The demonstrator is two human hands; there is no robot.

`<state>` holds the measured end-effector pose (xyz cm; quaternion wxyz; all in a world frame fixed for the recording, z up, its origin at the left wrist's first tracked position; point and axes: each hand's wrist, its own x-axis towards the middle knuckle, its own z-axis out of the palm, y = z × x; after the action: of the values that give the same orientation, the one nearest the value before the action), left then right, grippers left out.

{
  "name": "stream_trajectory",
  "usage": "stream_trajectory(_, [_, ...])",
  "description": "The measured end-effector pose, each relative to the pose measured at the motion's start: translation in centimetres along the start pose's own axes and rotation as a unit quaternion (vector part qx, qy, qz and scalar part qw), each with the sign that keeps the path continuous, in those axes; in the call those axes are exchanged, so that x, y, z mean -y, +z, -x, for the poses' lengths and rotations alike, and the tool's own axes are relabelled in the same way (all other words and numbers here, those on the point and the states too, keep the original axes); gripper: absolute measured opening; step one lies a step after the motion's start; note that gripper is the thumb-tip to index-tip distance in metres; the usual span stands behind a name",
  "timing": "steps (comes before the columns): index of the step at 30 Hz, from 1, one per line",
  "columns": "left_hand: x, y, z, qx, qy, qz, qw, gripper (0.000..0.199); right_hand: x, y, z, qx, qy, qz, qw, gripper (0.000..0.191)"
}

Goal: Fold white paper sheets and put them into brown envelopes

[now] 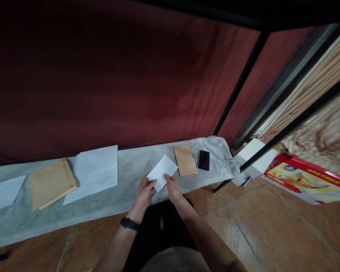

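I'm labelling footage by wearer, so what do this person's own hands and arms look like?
Both the left hand and right hand are ungloved. The visible forearms are bare, with no sleeves showing. The left wrist wears a broad black band; none shows on the right.
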<state>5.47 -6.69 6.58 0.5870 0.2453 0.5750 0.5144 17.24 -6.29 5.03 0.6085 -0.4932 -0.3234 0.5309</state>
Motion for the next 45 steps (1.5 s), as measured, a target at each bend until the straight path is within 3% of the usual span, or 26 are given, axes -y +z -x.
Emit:
stream_trajectory(5, [0.6, -1.2, -2.4, -0.010, 0.097, -0.109, 0.989, 0.090, -1.1, -2.1, -0.7, -0.035, 0.029, 0.029, 0.999, 0.040])
stream_trajectory(9, [0.3, -2.7, -4.8, 0.022, 0.183, -0.287, 0.940, 0.082, -1.3, -4.4, -0.9, -0.065, 0.022, 0.078, 0.995, 0.035])
stream_trajectory(11, [0.3, -3.1, -5.7, 0.022, 0.216, -0.349, 0.912, 0.078, -1.2, -5.3, -0.5, -0.067, -0.030, 0.165, 0.984, 0.036])
stream_trajectory(13, [0.4, -3.2, -6.2, 0.012, 0.250, -0.407, 0.878, 0.072, -1.2, -5.8, 0.1, -0.030, -0.129, 0.315, 0.940, 0.039])
stream_trajectory(15, [0.6, -3.1, -6.4, 0.004, 0.279, -0.462, 0.842, 0.069, -1.4, -5.8, 0.5, 0.036, -0.226, 0.468, 0.854, 0.042])
stream_trajectory(18, [0.9, -2.9, -5.9, -0.001, 0.293, -0.488, 0.822, 0.067, -2.1, -5.5, 0.7, 0.101, -0.288, 0.600, 0.740, 0.044])
stream_trajectory(20, [1.1, -2.8, -5.4, -0.008, 0.303, -0.506, 0.807, 0.065, -2.7, -5.3, 0.7, 0.106, -0.297, 0.646, 0.696, 0.048])
stream_trajectory(22, [1.4, -2.7, -4.7, -0.027, 0.318, -0.545, 0.775, 0.061, -3.2, -5.4, 0.6, 0.103, -0.300, 0.666, 0.676, 0.053])
stream_trajectory(25, [2.2, -2.0, -3.8, -0.046, 0.358, -0.606, 0.709, 0.053, -3.7, -5.6, 0.7, 0.103, -0.304, 0.672, 0.667, 0.057])
stream_trajectory(28, [3.7, -0.9, -3.2, 0.022, 0.392, -0.650, 0.651, 0.051, -3.9, -5.8, 0.7, 0.100, -0.300, 0.667, 0.674, 0.053])
stream_trajectory(31, [5.2, -0.4, -3.0, 0.055, 0.389, -0.679, 0.620, 0.055, -3.6, -5.7, 0.3, 0.093, -0.291, 0.662, 0.685, 0.046])
stream_trajectory(36, [6.1, -1.0, -3.5, 0.048, 0.397, -0.692, 0.600, 0.056, -2.6, -4.1, -2.0, 0.127, -0.283, 0.642, 0.701, 0.044])
stream_trajectory(39, [6.1, -1.2, -3.6, 0.055, 0.398, -0.690, 0.602, 0.056, -2.4, -3.1, -3.5, 0.152, -0.277, 0.644, 0.697, 0.044])
stream_trajectory(45, [5.7, -1.9, -3.4, 0.031, 0.385, -0.660, 0.645, 0.059, -3.4, -3.7, -4.1, 0.107, -0.281, 0.654, 0.694, 0.053])
